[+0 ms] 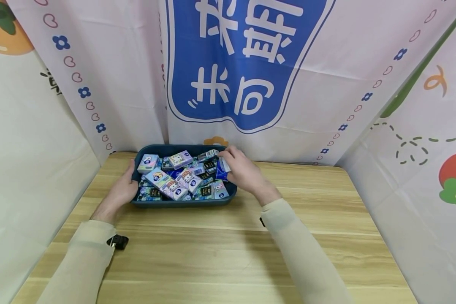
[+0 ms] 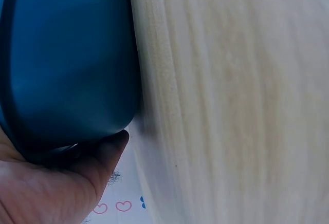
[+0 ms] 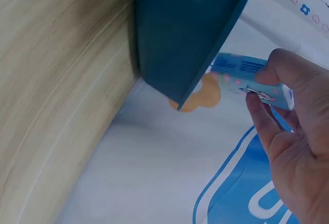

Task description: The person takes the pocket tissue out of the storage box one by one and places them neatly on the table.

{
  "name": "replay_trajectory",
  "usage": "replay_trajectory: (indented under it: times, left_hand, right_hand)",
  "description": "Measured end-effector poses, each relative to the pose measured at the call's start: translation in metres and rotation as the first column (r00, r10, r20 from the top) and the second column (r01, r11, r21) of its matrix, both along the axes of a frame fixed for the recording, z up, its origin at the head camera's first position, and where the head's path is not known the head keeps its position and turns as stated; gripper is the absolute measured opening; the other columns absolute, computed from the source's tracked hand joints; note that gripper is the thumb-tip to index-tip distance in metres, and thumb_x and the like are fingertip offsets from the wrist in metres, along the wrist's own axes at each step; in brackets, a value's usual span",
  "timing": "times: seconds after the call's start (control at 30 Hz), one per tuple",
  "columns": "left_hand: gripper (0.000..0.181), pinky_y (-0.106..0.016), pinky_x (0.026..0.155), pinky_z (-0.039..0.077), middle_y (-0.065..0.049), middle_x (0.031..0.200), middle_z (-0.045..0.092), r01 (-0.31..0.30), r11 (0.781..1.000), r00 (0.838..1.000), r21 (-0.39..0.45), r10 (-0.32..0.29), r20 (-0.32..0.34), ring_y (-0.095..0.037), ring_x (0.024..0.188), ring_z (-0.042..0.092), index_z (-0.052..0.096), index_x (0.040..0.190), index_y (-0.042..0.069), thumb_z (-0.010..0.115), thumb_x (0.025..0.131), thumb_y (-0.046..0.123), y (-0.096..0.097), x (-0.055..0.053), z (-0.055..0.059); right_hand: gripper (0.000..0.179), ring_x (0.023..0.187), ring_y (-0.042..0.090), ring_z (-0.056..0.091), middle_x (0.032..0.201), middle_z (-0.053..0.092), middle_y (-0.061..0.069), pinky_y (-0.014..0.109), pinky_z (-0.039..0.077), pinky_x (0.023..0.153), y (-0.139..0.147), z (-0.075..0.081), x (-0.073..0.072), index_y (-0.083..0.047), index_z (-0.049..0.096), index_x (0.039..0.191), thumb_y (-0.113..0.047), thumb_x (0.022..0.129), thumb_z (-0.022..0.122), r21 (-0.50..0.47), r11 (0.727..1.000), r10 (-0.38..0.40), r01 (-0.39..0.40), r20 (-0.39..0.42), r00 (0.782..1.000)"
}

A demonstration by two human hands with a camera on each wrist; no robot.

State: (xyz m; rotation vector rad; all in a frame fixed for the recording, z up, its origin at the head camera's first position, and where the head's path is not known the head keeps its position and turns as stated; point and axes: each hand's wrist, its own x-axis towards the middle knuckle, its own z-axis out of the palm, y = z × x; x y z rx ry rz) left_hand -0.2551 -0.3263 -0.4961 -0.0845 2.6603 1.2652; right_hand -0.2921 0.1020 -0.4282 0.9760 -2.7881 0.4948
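A dark blue-green plastic bin holds several small packs of pocket tissues in blue, purple and dark patterns, lying at mixed angles. At the bin's left end, my left hand grips the wall; in the left wrist view that hand wraps the outer end. Over the right end of the bin, my right hand pinches a light blue tissue pack between thumb and fingers. The right wrist view shows this tissue pack with a cartoon print, close by the bin's rim.
The bin stands near the back edge of a wooden table. Behind it hangs a white printed cloth with a blue sign, and more printed cloth lines both sides. A black strap piece shows at the left cuff.
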Motion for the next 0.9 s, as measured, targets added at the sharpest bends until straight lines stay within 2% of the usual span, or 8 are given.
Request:
replay_trajectory:
  times: [0.2,0.37,0.57,0.73,0.9]
  left_hand:
    - [0.076,-0.076,0.148,0.002,-0.024,0.192,-0.022,0.008,1.0,1.0,-0.015,-0.008,-0.002,-0.06,0.18,-0.008,-0.021,0.183,0.011,0.023,0.122,0.011,-0.002,-0.001,-0.001]
    - [0.076,-0.076,0.148,0.002,-0.025,0.192,-0.022,0.007,1.0,1.0,-0.014,-0.007,-0.005,-0.06,0.18,-0.007,-0.021,0.183,0.01,0.023,0.121,0.012,-0.002,-0.001,0.0]
    - [0.075,-0.076,0.148,0.001,-0.022,0.193,-0.023,0.002,1.0,1.0,0.007,-0.002,-0.01,-0.057,0.181,-0.01,-0.021,0.183,0.01,0.021,0.121,0.01,-0.001,0.0,0.0]
    - [0.076,-0.075,0.148,-0.001,-0.021,0.193,-0.024,0.009,1.0,1.0,0.026,-0.009,-0.024,-0.056,0.181,-0.012,-0.02,0.183,0.008,0.021,0.12,0.008,-0.001,0.0,-0.001]
    - [0.076,-0.075,0.148,-0.001,-0.02,0.193,-0.025,0.009,1.0,1.0,0.026,-0.008,-0.018,-0.056,0.181,-0.012,-0.021,0.183,0.009,0.021,0.12,0.008,0.0,0.0,0.0]
  right_hand:
    - [0.061,0.142,0.035,0.062,0.153,0.057,0.015,0.051,0.062,0.126,0.014,0.0,-0.001,-0.006,0.063,0.154,0.01,0.098,0.079,-0.115,0.99,-0.079,0.084,0.049,0.996]
    - [0.057,0.14,0.035,0.064,0.153,0.056,0.017,0.049,0.065,0.123,0.022,-0.004,-0.002,-0.002,0.062,0.152,0.006,0.099,0.083,-0.172,0.969,-0.176,0.18,0.036,0.984]
    - [0.054,0.143,0.041,0.065,0.156,0.054,0.022,0.05,0.066,0.122,0.027,-0.014,-0.004,0.004,0.061,0.149,0.005,0.099,0.082,-0.242,0.922,-0.304,0.304,0.039,0.952]
    - [0.047,0.139,0.046,0.066,0.149,0.059,0.027,0.052,0.065,0.12,0.031,-0.023,-0.007,0.008,0.065,0.142,0.0,0.099,0.081,-0.303,0.883,-0.372,0.358,0.013,0.928]
    - [0.042,0.138,0.048,0.066,0.148,0.062,0.025,0.054,0.065,0.119,0.034,-0.031,-0.013,0.008,0.068,0.136,-0.006,0.1,0.085,-0.323,0.853,-0.419,0.409,0.043,0.907]
